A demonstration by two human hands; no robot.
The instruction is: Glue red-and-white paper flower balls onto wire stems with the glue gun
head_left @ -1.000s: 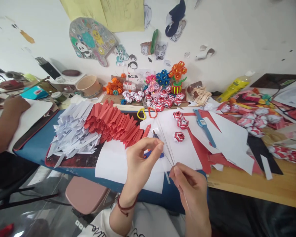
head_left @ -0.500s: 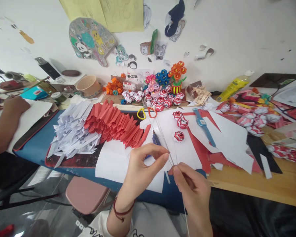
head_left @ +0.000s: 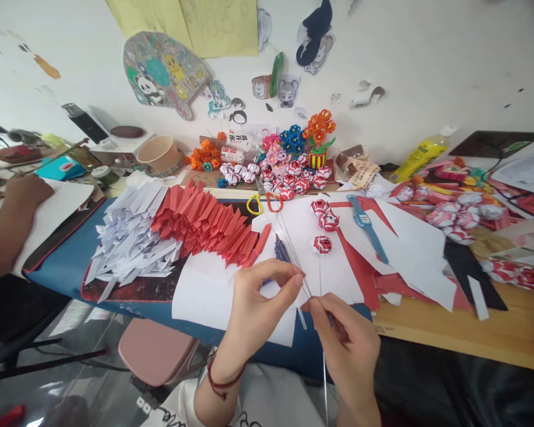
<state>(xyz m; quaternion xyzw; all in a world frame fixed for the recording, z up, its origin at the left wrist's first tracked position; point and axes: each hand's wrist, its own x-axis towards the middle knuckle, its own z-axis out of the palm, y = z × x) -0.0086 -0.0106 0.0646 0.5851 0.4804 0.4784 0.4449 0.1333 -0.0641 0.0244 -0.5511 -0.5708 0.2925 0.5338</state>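
Note:
Thumb and forefinger of my left hand pinch a few thin, straight wires. They run up and away toward the yellow and orange scissor handles. Close by on the right, my right hand is closed at the lower ends of the same wires. Another thin wire runs from a red and white paper flower past my right hand down toward my lap. Two more such flowers lie just beyond. A blue pen-like tool is on the white paper, partly behind my left hand.
Folded white strips and red strips are heaped on the left. A blue watch and paper scraps lie right. Finished flowers and a yellow bottle stand at the back. Another person's hand works at far left.
My right hand has shifted very slightly at the wire ends. The wire hanging below it now slants less and lines up with the nearest flower. My left hand keeps its pinch.

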